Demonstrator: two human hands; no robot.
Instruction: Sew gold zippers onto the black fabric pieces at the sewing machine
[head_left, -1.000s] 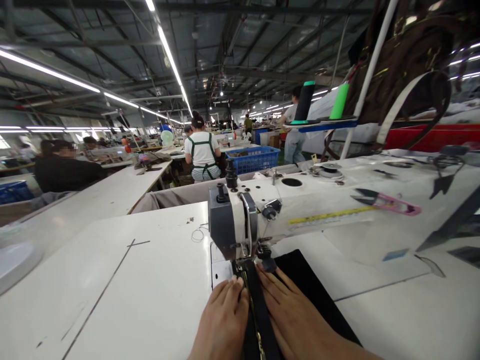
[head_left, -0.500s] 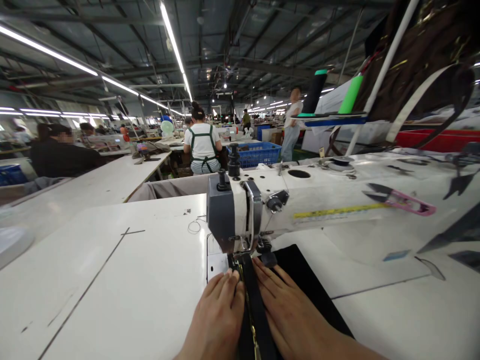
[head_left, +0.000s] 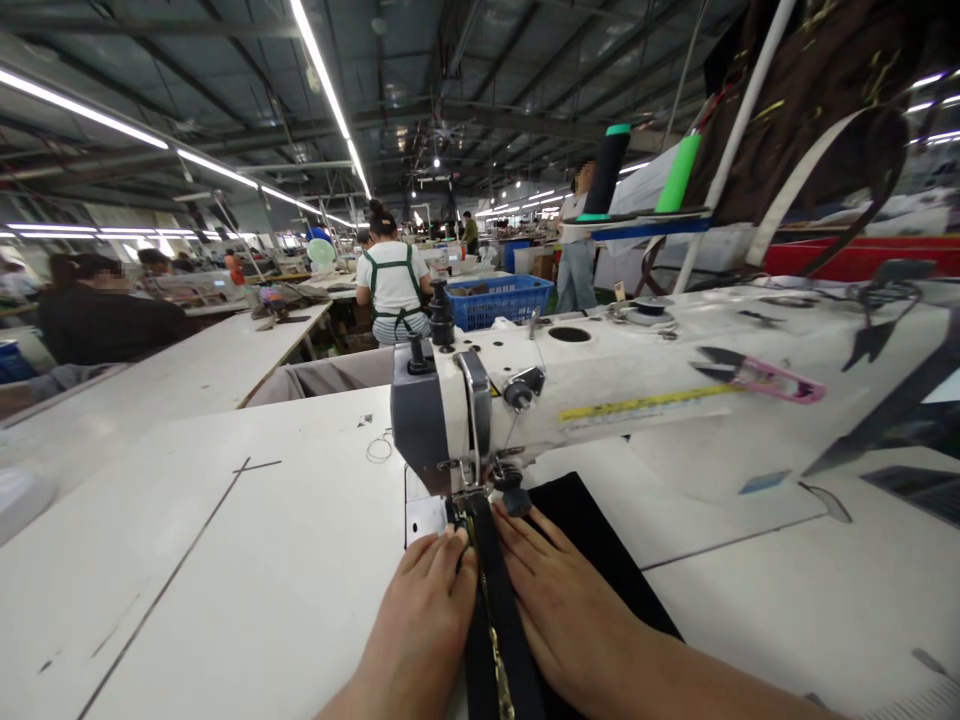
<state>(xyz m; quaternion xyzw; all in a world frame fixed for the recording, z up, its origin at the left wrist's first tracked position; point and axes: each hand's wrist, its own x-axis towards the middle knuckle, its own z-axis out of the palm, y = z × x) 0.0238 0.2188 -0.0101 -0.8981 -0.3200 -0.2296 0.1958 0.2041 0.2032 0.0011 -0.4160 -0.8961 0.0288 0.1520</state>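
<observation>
A black zipper (head_left: 486, 592) with gold teeth runs lengthwise under the sewing machine's needle area (head_left: 471, 490), beside a dark strip (head_left: 504, 585). Its gold pull (head_left: 502, 690) lies near the bottom of the picture. My left hand (head_left: 426, 615) is on the left edge of the zipper, fingers bent and pressed together on it just short of the presser foot. Stretched out flat, my right hand (head_left: 574, 610) presses on the strip and the black fabric (head_left: 574, 510) to the right. The fingertips of both hands are close to the foot.
The white machine arm (head_left: 615, 380) spans the right side, with pink-handled snips (head_left: 780, 380) on it. Thread cones (head_left: 679, 172) stand above. A white tabletop (head_left: 300, 560) extends left. Beyond are a blue basket (head_left: 499, 303) and a person in a green apron (head_left: 391, 275).
The camera view has shifted, so the machine and hands appear farther left and slightly higher. Both hands keep nearly the same places by the foot. The zipper has hardly moved relative to the machine.
</observation>
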